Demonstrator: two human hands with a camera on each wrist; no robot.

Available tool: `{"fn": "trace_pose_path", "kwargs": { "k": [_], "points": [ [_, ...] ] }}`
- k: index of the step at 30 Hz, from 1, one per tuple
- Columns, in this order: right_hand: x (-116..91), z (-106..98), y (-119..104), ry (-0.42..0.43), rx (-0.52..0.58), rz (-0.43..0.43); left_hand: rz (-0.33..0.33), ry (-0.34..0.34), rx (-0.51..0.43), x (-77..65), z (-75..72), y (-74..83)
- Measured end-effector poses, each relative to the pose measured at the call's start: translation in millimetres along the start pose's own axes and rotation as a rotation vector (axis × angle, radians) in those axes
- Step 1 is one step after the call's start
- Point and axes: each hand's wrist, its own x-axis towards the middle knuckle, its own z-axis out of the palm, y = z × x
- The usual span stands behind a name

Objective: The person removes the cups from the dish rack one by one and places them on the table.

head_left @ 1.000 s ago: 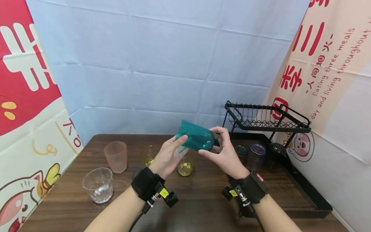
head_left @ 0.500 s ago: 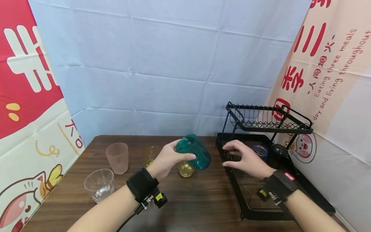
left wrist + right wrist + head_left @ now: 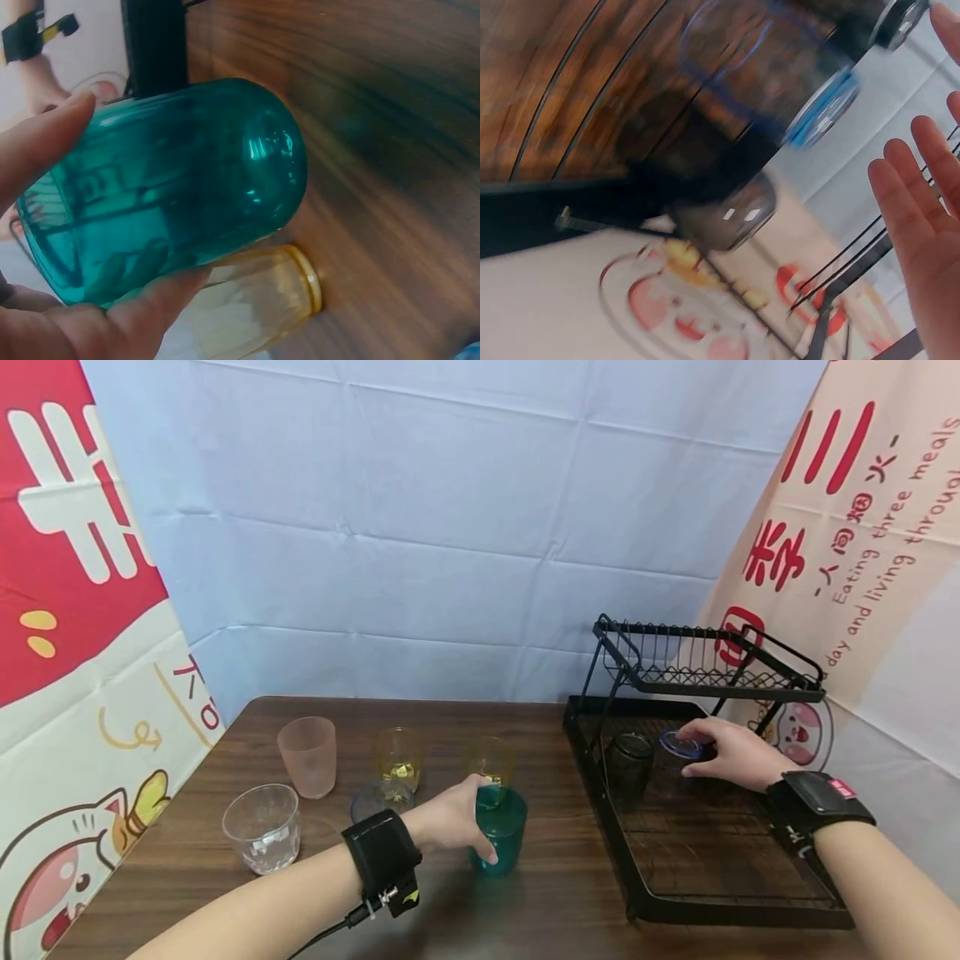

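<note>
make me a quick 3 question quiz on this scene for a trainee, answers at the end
1. Which hand grips the teal cup?
2. True or false: a pink cup stands on the upper shelf of the black rack.
3. The right hand is nearest to which of these?
A) the clear glass
B) the blue-ringed glass
C) a yellow glass

Key: 1. The left hand. 2. False. 3. B.

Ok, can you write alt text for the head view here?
A person's left hand grips a translucent teal tumbler, while their open right hand is close to a blue-edged glass in a black two-tier dish rack. A pink tumbler, a clear glass and two yellow glasses stand on the wooden table.
</note>
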Motion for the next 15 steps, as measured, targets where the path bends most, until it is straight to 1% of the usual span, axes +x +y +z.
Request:
{"fn": "trace_pose_path", "kwargs": {
  "k": [2, 5, 10, 15],
  "points": [
    [-1.3, -1.8, 9.2, -0.012, -0.023, 0.026, -0.023, -0.004, 0.045, 1.5, 3.2, -1.2],
    [-3.4, -3.8, 19.1, -0.023, -0.043, 0.046, -0.024, -0.01, 0.083, 3.4, 7.0, -4.4],
    [-6.3, -5.1, 28.6, -0.03, -0.061, 0.052, -0.035, -0.004, 0.07, 4.6, 9.6, -10.4],
    [-7.5, -6.6, 33.0, -0.043, -0.069, 0.067, -0.028, 0.001, 0.065, 6.0, 9.8, -13.3]
  ]
}}
